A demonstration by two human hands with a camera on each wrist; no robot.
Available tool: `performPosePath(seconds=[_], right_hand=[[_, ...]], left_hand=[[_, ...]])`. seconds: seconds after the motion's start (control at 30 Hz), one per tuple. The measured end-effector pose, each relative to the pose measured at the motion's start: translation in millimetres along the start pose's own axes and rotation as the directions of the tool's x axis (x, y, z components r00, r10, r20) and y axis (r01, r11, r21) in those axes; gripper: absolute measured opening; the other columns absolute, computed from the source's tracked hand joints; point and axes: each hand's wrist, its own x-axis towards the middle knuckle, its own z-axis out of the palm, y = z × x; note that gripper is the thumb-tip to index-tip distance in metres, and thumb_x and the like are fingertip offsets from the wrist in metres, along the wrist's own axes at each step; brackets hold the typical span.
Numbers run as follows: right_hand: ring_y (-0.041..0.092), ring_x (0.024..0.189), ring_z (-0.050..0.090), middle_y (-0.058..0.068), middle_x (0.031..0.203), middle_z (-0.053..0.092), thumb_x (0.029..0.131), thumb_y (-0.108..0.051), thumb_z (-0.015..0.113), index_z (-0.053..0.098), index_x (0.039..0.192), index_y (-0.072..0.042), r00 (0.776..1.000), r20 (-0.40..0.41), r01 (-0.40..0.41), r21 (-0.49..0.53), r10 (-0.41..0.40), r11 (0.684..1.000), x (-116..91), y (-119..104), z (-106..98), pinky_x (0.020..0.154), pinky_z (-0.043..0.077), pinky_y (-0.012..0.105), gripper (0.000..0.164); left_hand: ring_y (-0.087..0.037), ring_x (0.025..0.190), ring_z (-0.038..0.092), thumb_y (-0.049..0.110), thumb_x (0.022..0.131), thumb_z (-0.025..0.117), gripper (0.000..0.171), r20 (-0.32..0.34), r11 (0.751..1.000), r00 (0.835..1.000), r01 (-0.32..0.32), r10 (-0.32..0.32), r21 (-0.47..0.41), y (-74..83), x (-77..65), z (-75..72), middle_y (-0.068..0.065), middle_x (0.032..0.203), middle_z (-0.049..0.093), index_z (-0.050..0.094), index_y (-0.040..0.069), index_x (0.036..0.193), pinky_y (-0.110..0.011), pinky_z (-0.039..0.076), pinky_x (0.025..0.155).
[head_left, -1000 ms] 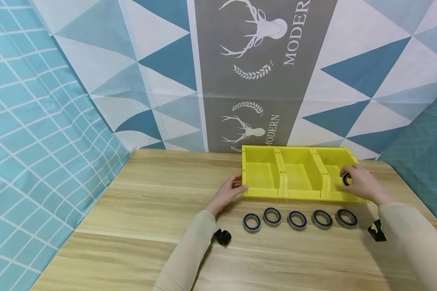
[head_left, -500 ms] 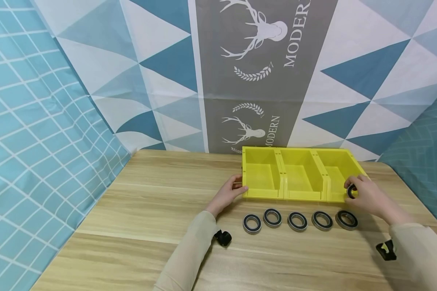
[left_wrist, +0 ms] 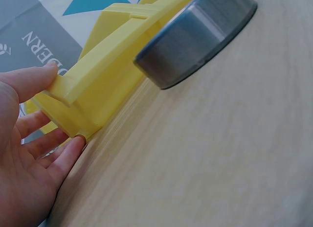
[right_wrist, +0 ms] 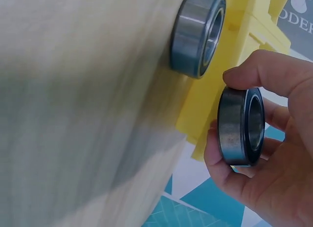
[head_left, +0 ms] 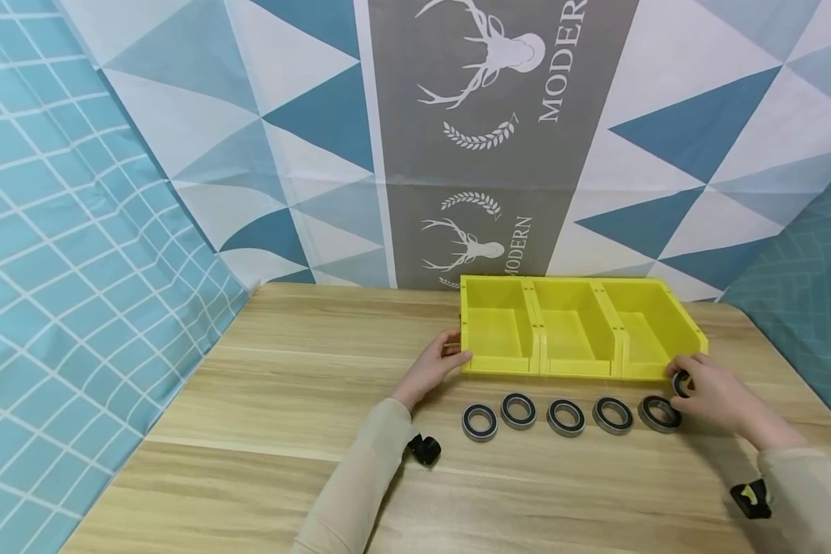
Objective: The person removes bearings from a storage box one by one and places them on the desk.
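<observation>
A yellow bin [head_left: 582, 368] with three compartments stands at the back of the table. My left hand [head_left: 429, 369] holds its front left corner, thumb on the front edge and fingers against the side, as the left wrist view also shows. In my right hand [head_left: 723, 392] a ball bearing [right_wrist: 234, 129] is gripped between thumb and fingers, just in front of the bin's right corner. Several more bearings lie flat in a row before the bin; the rightmost bearing [head_left: 658, 428] is close beside the right hand.
The leftmost bearing [head_left: 480, 438] lies near the left forearm. Black camera mounts [head_left: 425, 451] show at both wrists. Patterned cloth [head_left: 318, 154] hangs directly behind the wooden table [head_left: 284, 415], with blue checked cloth [head_left: 55, 269] along its left.
My right hand has drawn the bearing out from over the right compartment, toward the front and right, lower to the table. The left hand stays at the bin's corner.
</observation>
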Motion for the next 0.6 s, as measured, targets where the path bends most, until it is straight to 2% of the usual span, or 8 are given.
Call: performPosePath(seconds=[0.2, 0.37, 0.6], right_hand=[[0.017, 0.065, 0.044, 0.012, 0.082, 0.049, 0.062, -0.018, 0.07, 0.053, 0.089, -0.004, 1.0, 0.025, 0.002, -0.018, -0.001, 1.0, -7.9, 6.5, 5.0, 0.053, 0.038, 0.03, 0.035], [0.018, 0.067, 0.045, 0.01, 0.081, 0.049, 0.06, -0.018, 0.071, 0.052, 0.089, -0.003, 0.999, 0.049, -0.006, -0.01, 0.007, 1.0, -11.7, 9.4, 7.8, 0.055, 0.039, 0.032, 0.038], [0.023, 0.069, 0.047, 0.017, 0.082, 0.046, 0.055, -0.021, 0.074, 0.052, 0.089, 0.002, 0.997, 0.075, -0.029, 0.007, 0.029, 1.0, -17.3, 12.0, 12.5, 0.057, 0.041, 0.036, 0.046]], left_hand=[[-0.018, 0.107, 0.044, 0.033, 0.08, 0.057, 0.053, 0.003, 1.0, 1.0, -0.011, 0.011, 0.003, -1.3, 1.1, 0.1, -0.003, 0.12, 0.045, 0.036, 0.017, 0.126, -0.033, 0.038, 0.088], [-0.018, 0.107, 0.044, 0.034, 0.08, 0.057, 0.053, 0.002, 1.0, 1.0, -0.011, 0.011, 0.006, -1.9, 1.4, -0.3, -0.003, 0.12, 0.045, 0.036, 0.018, 0.126, -0.033, 0.038, 0.088], [-0.018, 0.108, 0.044, 0.035, 0.08, 0.057, 0.054, 0.007, 1.0, 1.0, -0.016, 0.016, 0.009, -2.6, 1.5, -0.8, -0.002, 0.121, 0.044, 0.035, 0.018, 0.126, -0.034, 0.038, 0.089]])
